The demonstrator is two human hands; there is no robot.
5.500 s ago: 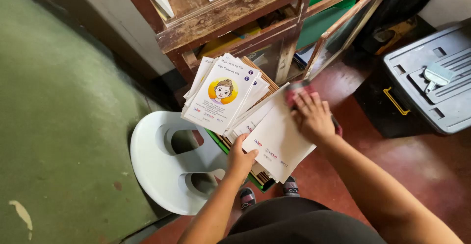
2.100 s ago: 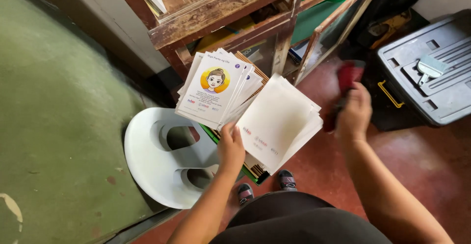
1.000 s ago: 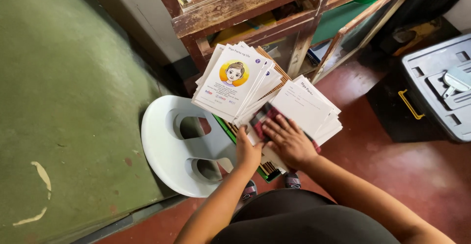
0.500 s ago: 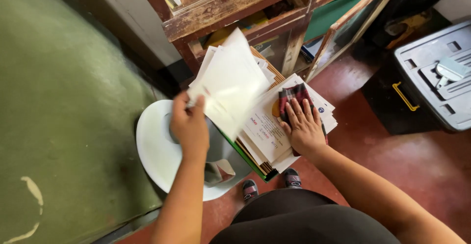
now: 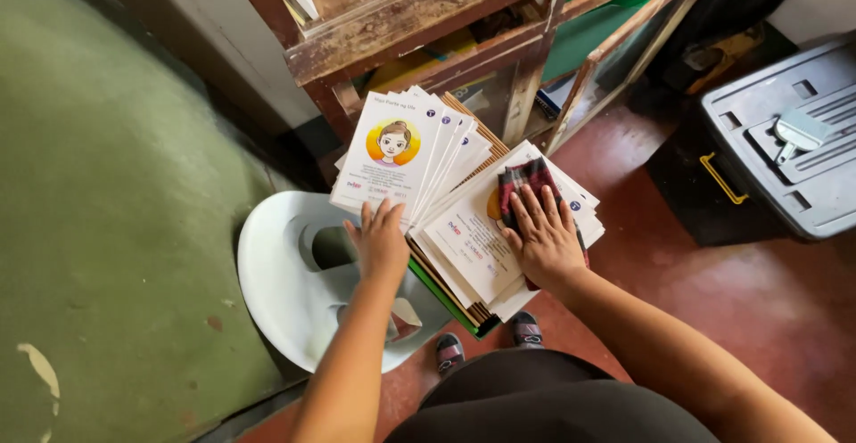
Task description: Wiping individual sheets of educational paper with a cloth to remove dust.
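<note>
My left hand rests with spread fingers on the lower edge of a fanned pile of white booklets, the top one showing a cartoon face in a yellow circle. My right hand lies flat on a dark red checked cloth, pressing it onto a second stack of white booklets. Both piles sit on larger books and a green board atop a white plastic stool.
A worn wooden shelf unit stands just beyond the piles. A dark grey plastic crate with a lid sits at the right on the red floor. A green wall fills the left. My feet in sandals show below.
My left hand, which held a booklet lifted up half a second ago, has laid it down on the fanned pile. My right hand stays on the cloth over the right stack.
</note>
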